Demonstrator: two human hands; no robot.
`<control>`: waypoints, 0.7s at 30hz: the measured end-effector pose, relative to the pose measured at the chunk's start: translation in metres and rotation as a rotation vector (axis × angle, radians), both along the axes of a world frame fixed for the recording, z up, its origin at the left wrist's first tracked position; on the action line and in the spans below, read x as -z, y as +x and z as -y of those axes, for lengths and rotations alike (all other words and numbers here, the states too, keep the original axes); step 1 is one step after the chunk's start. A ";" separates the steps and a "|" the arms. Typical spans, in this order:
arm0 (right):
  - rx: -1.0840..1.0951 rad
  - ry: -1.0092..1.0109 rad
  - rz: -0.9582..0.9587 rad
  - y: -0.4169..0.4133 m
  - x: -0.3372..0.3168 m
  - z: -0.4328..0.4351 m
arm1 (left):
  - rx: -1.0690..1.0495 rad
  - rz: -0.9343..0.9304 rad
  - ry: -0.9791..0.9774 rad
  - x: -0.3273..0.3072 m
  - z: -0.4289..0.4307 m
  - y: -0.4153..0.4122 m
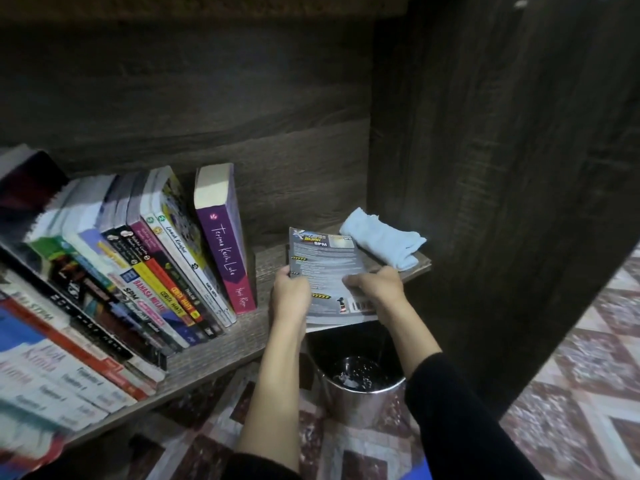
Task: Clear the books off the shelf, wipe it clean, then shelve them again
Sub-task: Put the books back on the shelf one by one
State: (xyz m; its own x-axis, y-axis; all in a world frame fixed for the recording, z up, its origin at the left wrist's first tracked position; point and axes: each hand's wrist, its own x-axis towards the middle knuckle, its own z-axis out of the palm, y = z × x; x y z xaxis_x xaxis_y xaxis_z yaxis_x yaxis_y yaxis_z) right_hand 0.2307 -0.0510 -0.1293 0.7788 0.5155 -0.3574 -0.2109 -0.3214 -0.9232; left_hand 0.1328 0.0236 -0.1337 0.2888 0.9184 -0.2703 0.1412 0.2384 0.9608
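Both arms are reaching forward, left hand (289, 296) and right hand (375, 285) clamping their grip on opposite side edges of a thin grey paperback book (329, 265)

Dim overall. The pale cloth (382, 241) and the booklet (329, 271) near the centre catch the most light and look fairly sharp. The shelf back (207, 116) at 12 o'clock sinks into shadow. The books (52, 358) at 8 o'clock smear and bend. The metal bin (363, 403) at 6 o'clock glints.
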 end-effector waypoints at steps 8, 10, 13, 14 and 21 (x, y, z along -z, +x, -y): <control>-0.129 0.312 -0.354 -0.001 -0.031 0.020 | 0.121 0.201 0.032 -0.004 -0.002 -0.009; -0.179 0.330 -0.373 -0.003 -0.036 0.023 | 0.156 0.223 0.072 -0.005 -0.003 -0.011; -0.180 0.425 -0.303 -0.005 -0.042 0.022 | 0.159 0.194 0.141 -0.007 -0.005 -0.010; -0.173 0.450 -0.253 -0.007 -0.044 0.021 | 0.157 0.161 0.171 -0.008 -0.004 -0.009; -0.063 0.456 0.340 -0.032 -0.038 0.007 | 0.054 -0.209 0.880 -0.045 0.000 -0.021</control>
